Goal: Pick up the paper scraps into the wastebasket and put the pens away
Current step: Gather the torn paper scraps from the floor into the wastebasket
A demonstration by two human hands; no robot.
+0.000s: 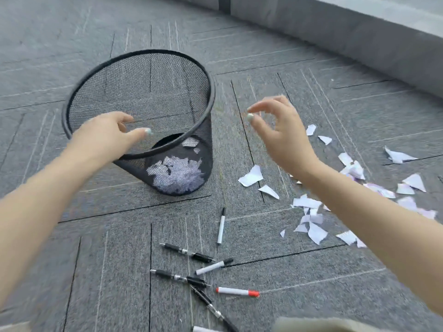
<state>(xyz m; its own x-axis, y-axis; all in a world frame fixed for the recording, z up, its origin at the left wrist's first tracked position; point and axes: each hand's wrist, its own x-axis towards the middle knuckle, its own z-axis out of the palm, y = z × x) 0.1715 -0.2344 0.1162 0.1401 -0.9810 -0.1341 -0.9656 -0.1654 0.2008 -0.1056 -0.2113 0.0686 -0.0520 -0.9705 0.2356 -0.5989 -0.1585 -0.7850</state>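
Observation:
A black mesh wastebasket [201, 75] stands on the grey carpet, and white paper shows through its lower wall. My left hand [105, 137] hovers over its near rim with fingers apart and nothing in it. To the right of the basket my right hand [280, 130] hangs in the air, fingers spread, empty. Several white paper scraps [309, 219] lie scattered on the carpet to the right, partly under my right forearm. Several pens [189, 254] lie in front of the basket, among them a white marker with a red cap [237, 291].
A grey wall base [359, 37] runs across the back right. The carpet tiles [72, 68] stretch away to the left of the basket. A light cloth edge [335, 325] shows at the bottom of the view.

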